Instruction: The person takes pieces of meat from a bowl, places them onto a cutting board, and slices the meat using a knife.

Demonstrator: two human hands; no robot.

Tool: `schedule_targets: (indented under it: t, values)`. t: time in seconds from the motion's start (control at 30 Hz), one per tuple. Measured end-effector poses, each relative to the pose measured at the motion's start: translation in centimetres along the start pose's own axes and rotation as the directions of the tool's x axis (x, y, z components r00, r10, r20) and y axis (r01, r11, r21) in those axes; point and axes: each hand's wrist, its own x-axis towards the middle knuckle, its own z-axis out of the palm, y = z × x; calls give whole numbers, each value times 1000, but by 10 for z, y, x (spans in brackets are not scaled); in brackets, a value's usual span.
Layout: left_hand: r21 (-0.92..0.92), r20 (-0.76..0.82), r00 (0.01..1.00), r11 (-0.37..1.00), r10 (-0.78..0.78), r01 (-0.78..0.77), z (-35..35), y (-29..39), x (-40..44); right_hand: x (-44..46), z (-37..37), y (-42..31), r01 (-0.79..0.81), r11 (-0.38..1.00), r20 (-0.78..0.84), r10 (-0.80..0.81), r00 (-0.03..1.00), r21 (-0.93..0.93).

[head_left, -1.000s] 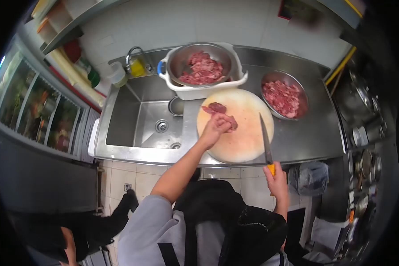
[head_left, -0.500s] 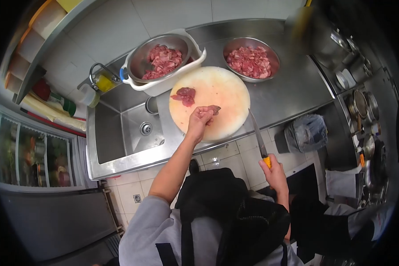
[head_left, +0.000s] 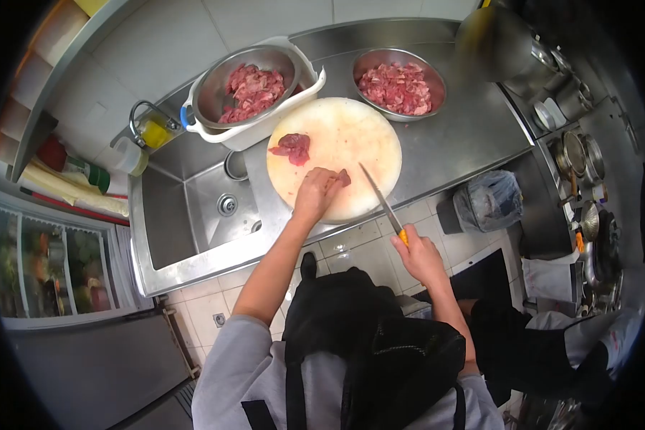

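On the round white cutting board (head_left: pixel 369 136), my left hand (head_left: pixel 317 192) pinches a small piece of meat (head_left: pixel 345 178) near the middle. A larger dark red chunk of meat (head_left: pixel 292 147) lies on the board's left side, apart from my fingers. My right hand (head_left: pixel 419 256) grips the yellow handle of a knife (head_left: pixel 383 202). Its long blade points up and left over the board's right edge, with the tip a little right of the pinched piece. Part of the handle is hidden in my palm.
Behind the board stand a steel bowl of cut meat (head_left: pixel 403 86) and another steel bowl (head_left: pixel 206 93) tilted in a white tub (head_left: pixel 247 137). A sink (head_left: pixel 186 215) is at left. At right are a lined bin (head_left: pixel 489 204) and another person's dark clothing (head_left: pixel 509 344).
My right hand has brought the knife leftward and up, so the blade now reaches over the board. My left hand still holds the small piece, slightly lower on the board.
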Motion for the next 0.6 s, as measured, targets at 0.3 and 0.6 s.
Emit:
schedule_targets:
  t: [0.3,0.6]
  values:
    - [2,74,996,999,-54,54,15,-4,10,29,-3,-41,62,946,102,-31,994,-318]
    - [13,83,996,1000,17,-18,20,-14,18,25,-19,-53,28,935,173,36,984,-354]
